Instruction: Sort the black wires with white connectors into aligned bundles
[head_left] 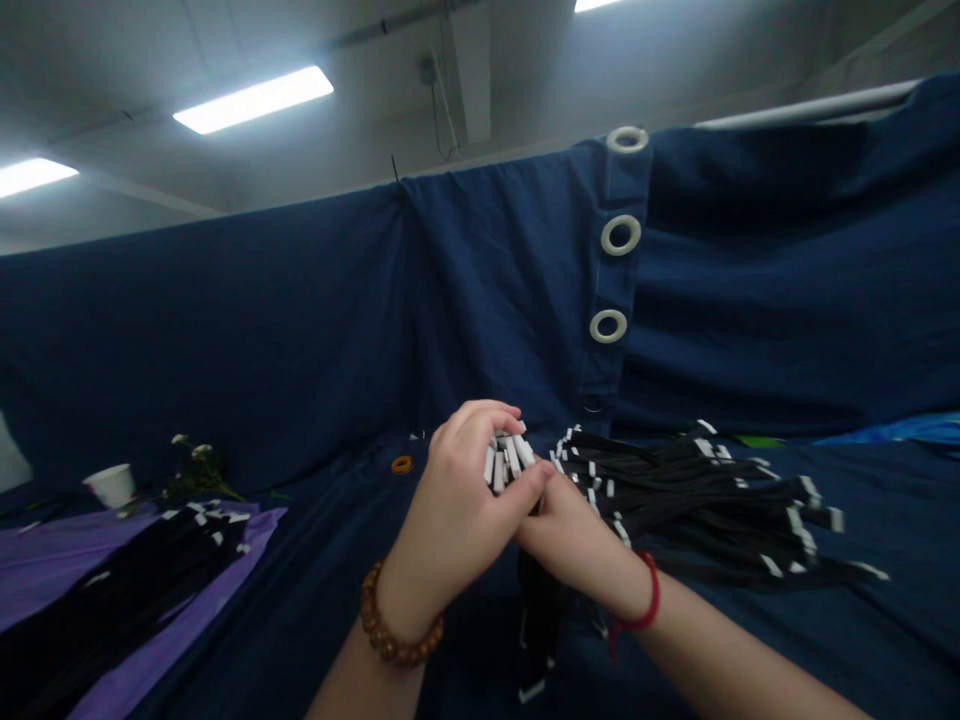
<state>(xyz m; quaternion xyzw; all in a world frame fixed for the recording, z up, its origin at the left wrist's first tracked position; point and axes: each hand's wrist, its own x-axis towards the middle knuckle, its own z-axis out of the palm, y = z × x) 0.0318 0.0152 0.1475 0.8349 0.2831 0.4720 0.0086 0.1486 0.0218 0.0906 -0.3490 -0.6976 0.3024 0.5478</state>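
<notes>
In the middle of the head view, a bundle of black strips with white ends (510,460) is held upright, its white tips bunched at the top. My left hand (469,490) curls around the tips from the left, fingers over the far side and thumb across the front. Just below and to the right, my right hand (566,525) is closed around the bundle, its fingers partly hidden. The black lower part (540,610) hangs beneath both hands. Close to my right hand, a loose pile of similar black strips (675,490) lies on the dark blue cloth (322,560).
At left, more black strips (127,580) lie on a purple sheet (251,555). A white cup (112,486) and white flowers (201,455) stand behind them. An orange-brown ring (402,464) lies on the cloth. A blue curtain (300,330) with eyelets rises behind; blue material (900,430) lies far right.
</notes>
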